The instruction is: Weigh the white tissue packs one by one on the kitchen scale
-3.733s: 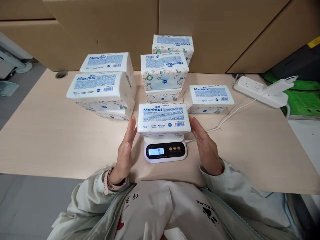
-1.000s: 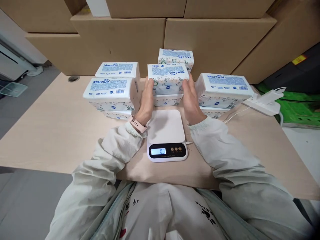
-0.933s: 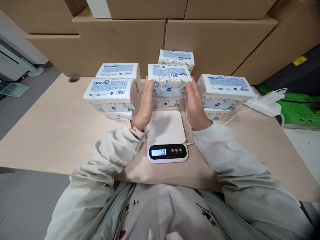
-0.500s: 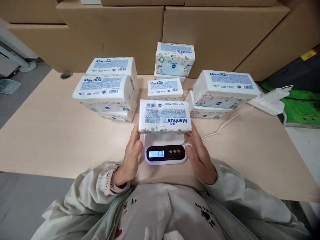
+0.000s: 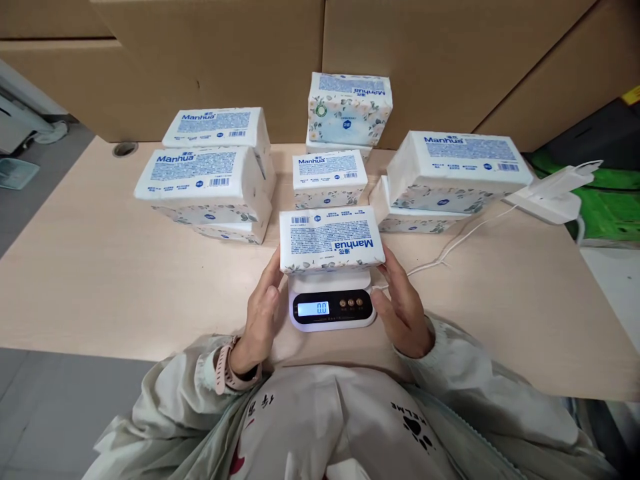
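A white and blue tissue pack (image 5: 331,239), its lettering upside down, is held between my two hands over the back of a small white scale (image 5: 332,310). The scale's lit display reads 0.0. My left hand (image 5: 263,313), with a pink watch band at the wrist, presses on the pack's left end. At the right end, the fingers of my right hand (image 5: 400,307) hold the other side. The pack hides most of the scale's platform, and whether it touches the platform cannot be made out.
Stacked tissue packs stand at the left (image 5: 195,175) and right (image 5: 455,173). Behind the held pack are a smaller-looking pack (image 5: 327,177) and another stack (image 5: 350,110). Cardboard boxes (image 5: 225,73) line the back. A white cable (image 5: 450,252) runs right to a white power strip (image 5: 550,200).
The held pack sits slightly lower and nearer the scale's display, still between both hands. The view has shifted a little, so the surroundings look larger.
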The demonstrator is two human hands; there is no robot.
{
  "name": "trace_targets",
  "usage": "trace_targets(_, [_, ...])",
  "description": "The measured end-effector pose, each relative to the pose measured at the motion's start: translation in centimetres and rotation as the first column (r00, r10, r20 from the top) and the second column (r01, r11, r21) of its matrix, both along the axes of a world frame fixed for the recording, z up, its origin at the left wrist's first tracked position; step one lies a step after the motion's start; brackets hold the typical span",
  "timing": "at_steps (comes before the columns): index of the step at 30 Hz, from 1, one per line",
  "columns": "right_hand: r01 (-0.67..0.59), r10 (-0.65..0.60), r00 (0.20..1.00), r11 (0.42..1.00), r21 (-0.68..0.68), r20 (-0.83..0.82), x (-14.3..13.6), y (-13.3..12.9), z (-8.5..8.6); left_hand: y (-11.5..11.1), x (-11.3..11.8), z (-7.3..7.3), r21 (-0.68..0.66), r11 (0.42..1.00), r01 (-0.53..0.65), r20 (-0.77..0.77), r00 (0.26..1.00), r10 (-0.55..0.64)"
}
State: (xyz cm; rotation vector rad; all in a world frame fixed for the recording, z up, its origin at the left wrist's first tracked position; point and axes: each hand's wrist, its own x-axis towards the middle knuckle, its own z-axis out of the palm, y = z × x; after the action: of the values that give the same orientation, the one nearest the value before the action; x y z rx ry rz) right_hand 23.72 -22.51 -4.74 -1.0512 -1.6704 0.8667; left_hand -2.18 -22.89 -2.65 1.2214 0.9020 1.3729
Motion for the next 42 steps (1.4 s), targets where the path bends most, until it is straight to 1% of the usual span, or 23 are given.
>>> trace_targets(4, [0.023,-0.023,0.999,1.000,0.020,-0.024,-0.1,-0.1,0.1,-0.1,0.4,0.5,-0.068,0.998,-0.012,0.025,1.000,0.014])
trace_targets(5, [0.045,-0.043,0.998,0.998,0.040,-0.041,-0.2,-0.1,0.1,0.0,0.5,0.6,-0.065,0.997,-0.049,0.027,0.998,0.051])
trace_targets(7, [0.133,-0.122,0.987,0.986,0.102,-0.108,-0.5,0.0,0.2,0.4,0.5,0.7,-0.028,0.976,-0.214,0.033,0.976,0.215])
trace_targets(8, [0.200,-0.177,0.971,0.970,0.139,-0.161,-0.6,0.1,0.2,0.6,0.3,0.6,-0.014,0.943,-0.332,0.052,0.942,0.333])
trace_targets(10, [0.357,-0.290,0.913,0.908,0.218,-0.287,-0.8,0.4,0.3,1.2,-0.3,0.5,-0.036,0.829,-0.559,0.117,0.821,0.559])
trace_targets(11, [0.422,-0.329,0.881,0.872,0.249,-0.341,-0.9,0.6,0.3,1.4,-0.8,0.5,-0.071,0.770,-0.634,0.149,0.757,0.637])
trace_targets(12, [0.472,-0.356,0.854,0.838,0.274,-0.380,-0.9,0.8,0.3,1.7,-1.4,0.5,-0.116,0.725,-0.679,0.171,0.705,0.688])
trace_targets(13, [0.508,-0.376,0.833,0.810,0.293,-0.406,-0.8,1.1,0.3,1.9,-2.0,0.8,-0.164,0.698,-0.697,0.180,0.674,0.716])
trace_targets(14, [0.533,-0.390,0.819,0.788,0.308,-0.420,-0.8,1.3,0.4,2.0,-2.7,1.3,-0.234,0.686,-0.689,0.175,0.664,0.727])
trace_targets(15, [0.549,-0.401,0.810,0.774,0.316,-0.427,-0.7,1.5,0.4,2.1,-3.3,1.9,-0.333,0.680,-0.653,0.159,0.672,0.723])
trace_targets(16, [0.559,-0.409,0.805,0.765,0.319,-0.430,-0.6,1.6,0.4,2.1,-4.0,2.9,-0.461,0.662,-0.590,0.141,0.688,0.712])
trace_targets(18, [0.570,-0.416,0.798,0.756,0.322,-0.436,-0.5,1.8,0.5,2.1,-4.9,5.1,-0.700,0.587,-0.407,0.124,0.740,0.661])
trace_targets(19, [0.568,-0.415,0.799,0.758,0.321,-0.435,-0.4,1.8,0.5,2.1,-5.3,6.3,-0.770,0.552,-0.319,0.134,0.765,0.629])
trace_targets(20, [0.567,-0.415,0.800,0.758,0.323,-0.433,-0.4,1.8,0.5,2.2,-5.6,7.5,-0.801,0.538,-0.262,0.150,0.783,0.604])
trace_targets(22, [0.572,-0.419,0.798,0.754,0.325,-0.432,-0.4,1.9,0.6,2.9,-6.1,9.1,-0.795,0.562,-0.231,0.177,0.796,0.578])
trace_targets(24, [0.578,-0.426,0.795,0.748,0.326,-0.431,-0.3,1.9,0.7,4.1,-6.5,9.8,-0.760,0.605,-0.236,0.208,0.794,0.571])
trace_targets(27, [0.583,-0.440,0.795,0.743,0.327,-0.418,-0.3,1.7,0.9,6.8,-7.3,9.5,-0.662,0.718,-0.215,0.273,0.823,0.498])
trace_targets(29, [0.572,-0.456,0.805,0.767,0.290,-0.381,-0.3,1.4,1.1,8.7,-7.7,9.0,-0.596,0.775,-0.209,0.274,0.855,0.441])
trace_targets(31, [0.561,-0.476,0.812,0.796,0.226,-0.338,-0.3,1.1,1.2,10.5,-7.8,8.5,-0.567,0.793,-0.222,0.239,0.877,0.416])
trace_targets(34, [0.549,-0.482,0.819,0.816,0.180,-0.310,-0.3,0.7,1.0,13.1,-7.3,8.1,-0.521,0.827,-0.213,0.214,0.905,0.368])
trace_targets(37, [0.517,-0.460,0.834,0.845,0.139,-0.304,-0.2,0.6,0.7,15.9,-6.1,7.9,-0.535,0.821,-0.200,0.227,0.902,0.368])
trace_targets(39, [0.510,-0.457,0.838,0.850,0.130,-0.299,-0.1,0.7,0.6,17.7,-5.3,7.8,-0.551,0.811,-0.195,0.221,0.903,0.368])
trace_targets(42, [0.521,-0.473,0.838,0.842,0.142,-0.272,-0.1,0.8,0.8,19.5,-4.3,7.7,-0.505,0.852,-0.142,0.207,0.938,0.279])
